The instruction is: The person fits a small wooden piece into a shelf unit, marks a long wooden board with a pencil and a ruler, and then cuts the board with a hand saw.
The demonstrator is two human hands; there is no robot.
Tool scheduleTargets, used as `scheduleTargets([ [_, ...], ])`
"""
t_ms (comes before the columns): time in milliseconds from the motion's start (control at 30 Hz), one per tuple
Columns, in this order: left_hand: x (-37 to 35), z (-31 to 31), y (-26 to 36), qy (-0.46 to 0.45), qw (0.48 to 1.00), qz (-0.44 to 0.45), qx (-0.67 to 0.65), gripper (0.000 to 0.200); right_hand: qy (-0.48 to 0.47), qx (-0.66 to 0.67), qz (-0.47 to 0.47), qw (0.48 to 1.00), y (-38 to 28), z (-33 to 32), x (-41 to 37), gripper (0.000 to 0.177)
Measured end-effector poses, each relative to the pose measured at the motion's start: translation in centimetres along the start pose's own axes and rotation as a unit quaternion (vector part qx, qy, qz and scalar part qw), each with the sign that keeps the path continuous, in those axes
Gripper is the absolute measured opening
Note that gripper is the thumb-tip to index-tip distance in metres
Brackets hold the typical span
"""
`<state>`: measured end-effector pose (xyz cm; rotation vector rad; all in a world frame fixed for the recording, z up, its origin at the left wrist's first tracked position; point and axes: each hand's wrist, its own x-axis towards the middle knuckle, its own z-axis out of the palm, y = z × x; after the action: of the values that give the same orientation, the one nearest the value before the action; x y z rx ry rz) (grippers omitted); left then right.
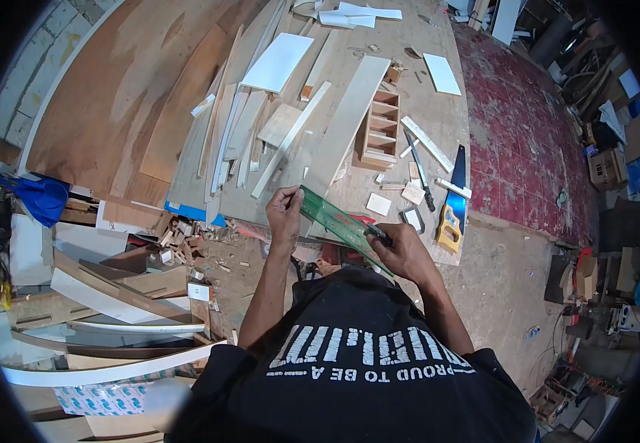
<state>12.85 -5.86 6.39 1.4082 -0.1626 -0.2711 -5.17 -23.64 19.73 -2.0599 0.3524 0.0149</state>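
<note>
A long green strip (340, 223), with red marking on it, lies slantwise across the front of my body near the workbench's edge. The fingers of my left hand (285, 215) are closed on its upper left end. My right hand (402, 252) is closed around a small dark tool (379, 235) by the strip's lower right part; what tool it is I cannot make out. Beyond the strip, a long pale board (349, 122) lies on the bench (408, 55). A compartmented wooden box (381, 129) stands beside that board.
On the bench's right side lie a handsaw with a yellow handle (449, 227), a thin dark tool (419, 171) and small wood blocks (412, 193). Wood strips (290, 140) and a white panel (278, 62) are at the left. Curved offcuts (105, 299) are piled at lower left.
</note>
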Motion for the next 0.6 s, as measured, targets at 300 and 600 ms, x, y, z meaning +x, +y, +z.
scheduleTargets([
  [300,0.11,0.55,0.55,0.004,1.000,-0.008,0.014,0.018,-0.010,0.006,0.015,1.000,0.40,-0.14,0.19,0.029],
  [600,0.52,0.76,0.60,0.002,1.000,0.007,0.012,0.018,-0.007,0.033,0.006,0.999,0.27,-0.39,0.58,0.030],
])
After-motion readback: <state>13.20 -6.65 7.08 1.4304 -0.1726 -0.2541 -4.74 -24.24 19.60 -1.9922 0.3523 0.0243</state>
